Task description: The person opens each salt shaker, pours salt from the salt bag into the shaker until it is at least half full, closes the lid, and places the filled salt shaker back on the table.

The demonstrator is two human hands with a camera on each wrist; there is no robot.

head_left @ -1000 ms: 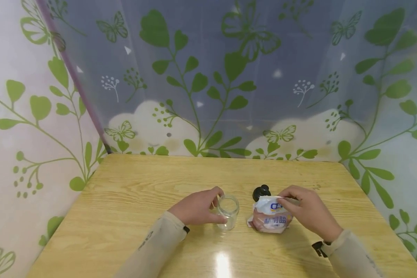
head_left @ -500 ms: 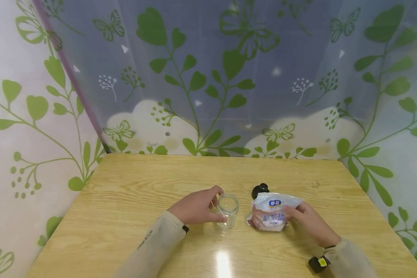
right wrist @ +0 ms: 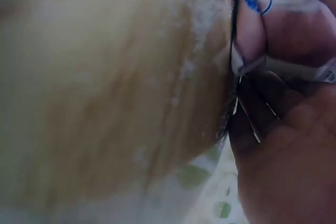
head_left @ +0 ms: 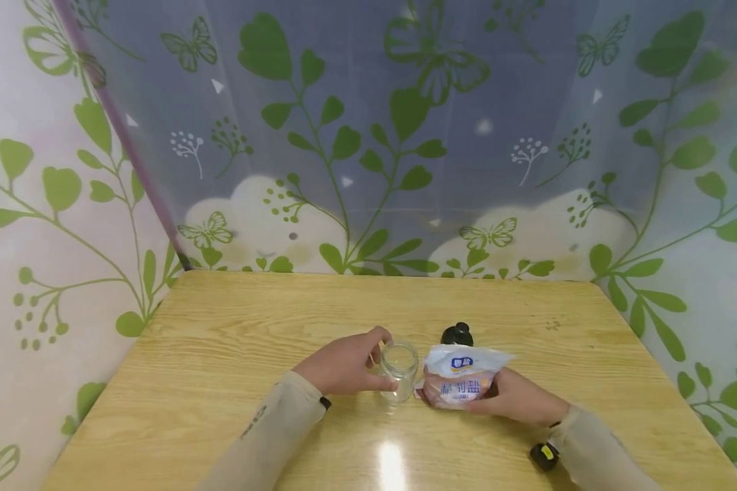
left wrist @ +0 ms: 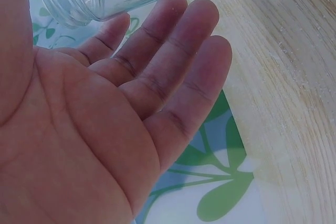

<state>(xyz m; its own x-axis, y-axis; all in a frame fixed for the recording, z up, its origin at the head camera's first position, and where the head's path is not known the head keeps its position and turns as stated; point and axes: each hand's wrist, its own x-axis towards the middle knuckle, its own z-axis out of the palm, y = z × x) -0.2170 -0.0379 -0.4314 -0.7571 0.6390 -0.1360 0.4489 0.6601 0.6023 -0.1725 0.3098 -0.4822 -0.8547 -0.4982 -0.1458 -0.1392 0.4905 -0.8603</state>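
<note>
Holds a glass jar (head_left: pixel 399 365) in the left hand (head_left: pixel 347 365), with thumb pressed to the front and fingers reaching round the far side, partly bent and a little apart. Stands upright on the wooden table (head_left: pixel 252 307), mouth up, near the middle. Grips a plastic bag (head_left: pixel 460 378) in the right hand (head_left: pixel 518 397), with thumb across the front and fingers curled behind; looks dark and blurred from the right wrist. Sits just beside the jar, to the right, printed in white, pink and blue, with a loose top flaring out; cannot tell whether touching the glass or lifted off the wood. Just behind the bag, shows a black lid (head_left: pixel 457 334) with a round knob. Shows white grains (left wrist: pixel 283 45) scattered on the wood, and beyond the far edge, a leaf-and-butterfly cloth (head_left: pixel 467 136).
</note>
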